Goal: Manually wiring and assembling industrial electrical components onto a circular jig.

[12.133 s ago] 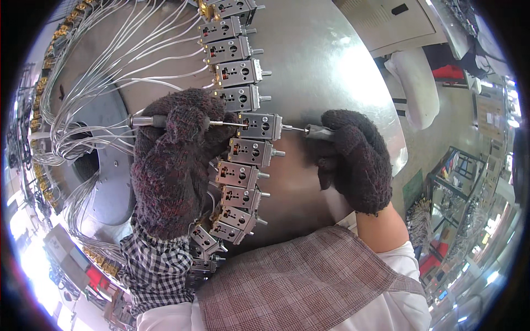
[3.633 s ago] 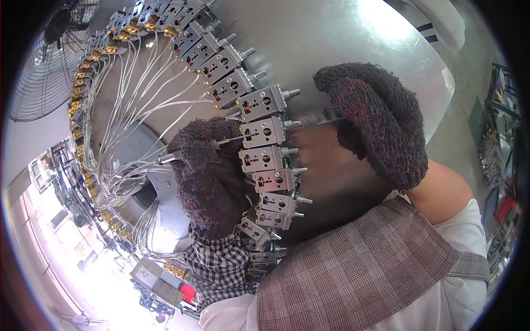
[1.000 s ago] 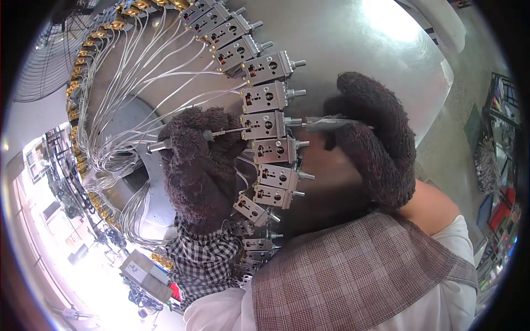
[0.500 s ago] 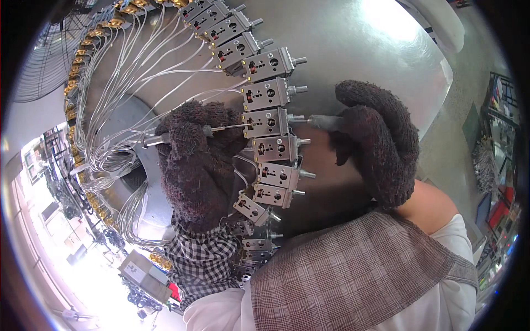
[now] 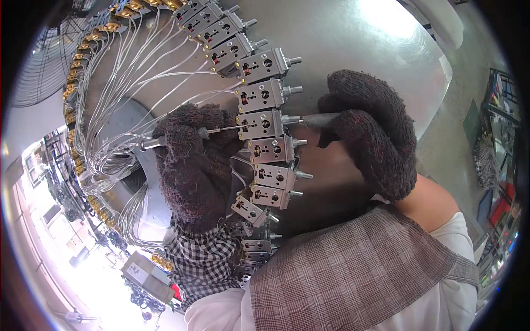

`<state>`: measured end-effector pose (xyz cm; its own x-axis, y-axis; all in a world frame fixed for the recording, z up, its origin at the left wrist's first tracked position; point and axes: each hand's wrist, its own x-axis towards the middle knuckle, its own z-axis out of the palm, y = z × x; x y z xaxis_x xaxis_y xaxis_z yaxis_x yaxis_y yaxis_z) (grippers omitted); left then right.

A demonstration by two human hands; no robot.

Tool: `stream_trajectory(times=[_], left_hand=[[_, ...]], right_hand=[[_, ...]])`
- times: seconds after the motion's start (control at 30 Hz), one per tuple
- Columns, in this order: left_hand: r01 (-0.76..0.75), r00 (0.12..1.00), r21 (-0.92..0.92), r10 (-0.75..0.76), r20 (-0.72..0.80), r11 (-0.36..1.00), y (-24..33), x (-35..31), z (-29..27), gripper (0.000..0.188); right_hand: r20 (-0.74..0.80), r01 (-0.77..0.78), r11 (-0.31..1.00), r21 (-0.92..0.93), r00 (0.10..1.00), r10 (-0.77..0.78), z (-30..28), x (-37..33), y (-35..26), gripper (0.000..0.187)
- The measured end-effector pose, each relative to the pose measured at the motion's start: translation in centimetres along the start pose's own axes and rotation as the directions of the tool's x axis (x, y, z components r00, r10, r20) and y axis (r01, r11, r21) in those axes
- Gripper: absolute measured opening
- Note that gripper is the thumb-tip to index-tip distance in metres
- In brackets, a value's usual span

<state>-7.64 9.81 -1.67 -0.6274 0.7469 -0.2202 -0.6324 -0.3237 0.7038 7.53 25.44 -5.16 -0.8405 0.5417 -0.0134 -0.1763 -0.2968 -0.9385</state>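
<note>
My left hand (image 5: pixel 193 165), in a dark knitted glove, is closed round a slim screwdriver-like tool (image 5: pixel 150 144). The thin shaft of that tool points right and its tip meets the slotted face of a small metal box (image 5: pixel 259 124) with a threaded stud. From the right, my right hand (image 5: pixel 381 138), gloved alike, grips a grey tapered rod-shaped tool (image 5: pixel 321 119). Its narrow end lines up with the stud of the same box and appears to touch it. The fingers partly hide both tools.
Several like boxes (image 5: pixel 262 95) form a curved row along a round metal table (image 5: pixel 353 49). Thin pale tubes (image 5: pixel 118 71) run left from them to brass fittings (image 5: pixel 72 88) at the rim. A wire-guarded fan (image 5: pixel 41 77) stands far left, a grey box (image 5: pixel 146 276) lower left.
My right hand and its grey tool have shifted left and slightly up. The row of boxes has moved a little left, with the left-hand tool still against the same box.
</note>
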Motion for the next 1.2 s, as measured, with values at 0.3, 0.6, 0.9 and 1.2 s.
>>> stream_trajectory(times=[0.3,0.6,0.9,1.2], left_hand=[[-0.049,0.999,0.068,0.048,0.024,0.996,-0.1,-0.1,-0.3,0.030],[-0.031,1.000,0.046,0.031,-0.002,0.998,0.1,-0.2,-0.2,0.031],[0.039,0.999,0.009,-0.039,0.007,0.999,0.2,-0.1,-0.4,0.033],[-0.002,0.999,0.080,0.004,-0.037,0.997,0.0,-0.3,0.1,0.035]], right_hand=[[-0.034,0.028,0.998,0.053,0.999,-0.026,0.3,-0.3,0.2,0.032],[0.017,-0.097,0.943,-0.317,0.994,0.108,0.1,0.2,-2.2,0.030],[-0.011,-0.082,0.964,-0.252,0.997,0.082,-0.1,0.4,-1.4,0.029],[-0.078,-0.269,0.946,-0.182,0.963,0.258,0.4,0.5,-2.3,0.026]])
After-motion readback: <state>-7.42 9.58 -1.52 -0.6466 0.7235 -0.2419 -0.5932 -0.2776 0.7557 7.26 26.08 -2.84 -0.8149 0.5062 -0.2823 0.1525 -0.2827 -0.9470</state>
